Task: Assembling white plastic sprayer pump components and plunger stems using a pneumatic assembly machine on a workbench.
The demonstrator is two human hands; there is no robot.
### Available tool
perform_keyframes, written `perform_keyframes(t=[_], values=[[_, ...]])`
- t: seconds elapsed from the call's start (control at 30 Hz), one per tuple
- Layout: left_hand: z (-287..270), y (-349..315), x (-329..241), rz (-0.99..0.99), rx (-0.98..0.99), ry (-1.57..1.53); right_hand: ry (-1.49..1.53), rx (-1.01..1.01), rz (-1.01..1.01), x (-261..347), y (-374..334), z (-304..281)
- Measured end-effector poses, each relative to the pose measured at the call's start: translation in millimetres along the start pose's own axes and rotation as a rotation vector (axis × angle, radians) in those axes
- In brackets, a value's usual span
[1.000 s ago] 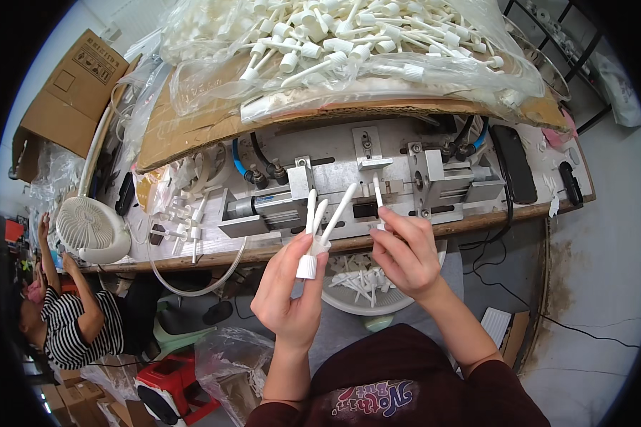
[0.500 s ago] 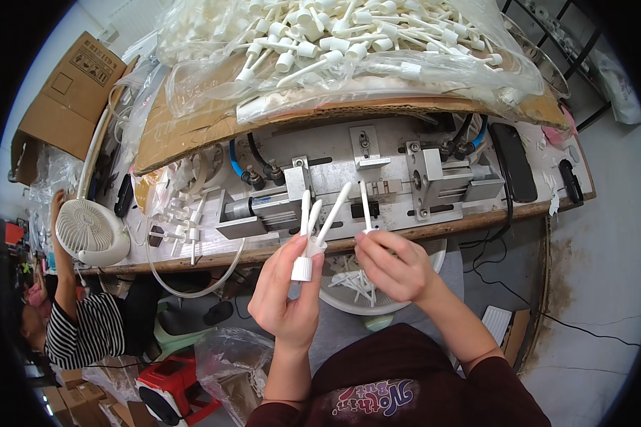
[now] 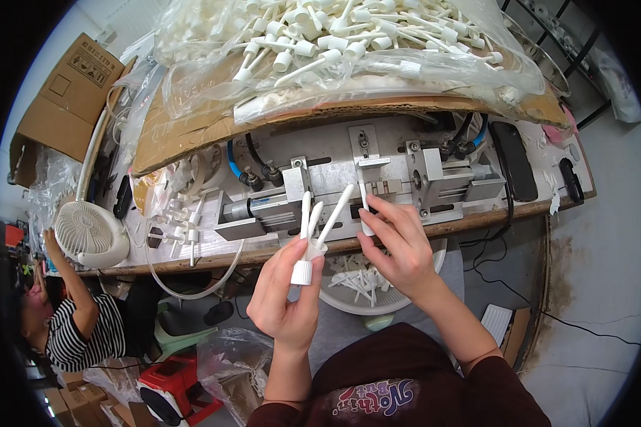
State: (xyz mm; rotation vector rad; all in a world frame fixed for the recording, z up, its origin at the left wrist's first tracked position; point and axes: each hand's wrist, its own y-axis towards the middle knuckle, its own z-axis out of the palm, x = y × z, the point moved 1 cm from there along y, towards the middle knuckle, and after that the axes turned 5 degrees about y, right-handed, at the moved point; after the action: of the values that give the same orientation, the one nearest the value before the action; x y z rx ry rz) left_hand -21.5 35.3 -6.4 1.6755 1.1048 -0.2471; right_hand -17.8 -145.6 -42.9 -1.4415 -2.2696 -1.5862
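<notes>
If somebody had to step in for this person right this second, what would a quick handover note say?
Left hand: raised in front of the bench, holding a small bunch of white plastic nozzle pieces upright by their capped ends.
Right hand: fingers on a single white piece at the slot of the metal press fixture.
Supplies: a big clear bag of white nozzle pieces lies on top of the bench; a white bowl below the bench edge holds thin white tubes.
Done: one piece is at the fixture.
Left: the bunch in the left hand and the bagged pile.
</notes>
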Motion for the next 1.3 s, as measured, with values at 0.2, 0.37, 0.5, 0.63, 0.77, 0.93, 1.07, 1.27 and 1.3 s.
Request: perform_keyframes(t=[0.2,0.37,0.5,0.63,0.77,0.93,1.07,1.27,1.3], values=[[-2,1,-1,-0.004,-0.001,0.009,-0.158,0.123,-0.048,4,7,-9],[-1,1,0,0.018,0.007,-0.005,-0.237,0.213,-0.049,11,16,-17],[0,1,-1,0.008,0.007,-0.004,-0.275,0.235,-0.058,11,21,-20],[0,0,-1,-0.008,0.007,0.009,-0.297,0.252,-0.048,12,20,-20],[0,-1,1,-0.021,0.007,-0.013,-0.326,0.277,-0.042,15,22,-19],[1,-5,3,-0.130,-0.013,-0.077,-0.256,0.245,-0.046,17,25,-23],[5,-9,-3,-0.113,0.049,-0.108,-0.034,0.102,-0.060,38,30,-29],[11,-8,-14,-0.039,0.138,-0.181,0.147,0.081,-0.049,39,20,-29],[11,-7,-13,-0.029,0.148,-0.180,0.160,0.088,-0.038,37,19,-30]])
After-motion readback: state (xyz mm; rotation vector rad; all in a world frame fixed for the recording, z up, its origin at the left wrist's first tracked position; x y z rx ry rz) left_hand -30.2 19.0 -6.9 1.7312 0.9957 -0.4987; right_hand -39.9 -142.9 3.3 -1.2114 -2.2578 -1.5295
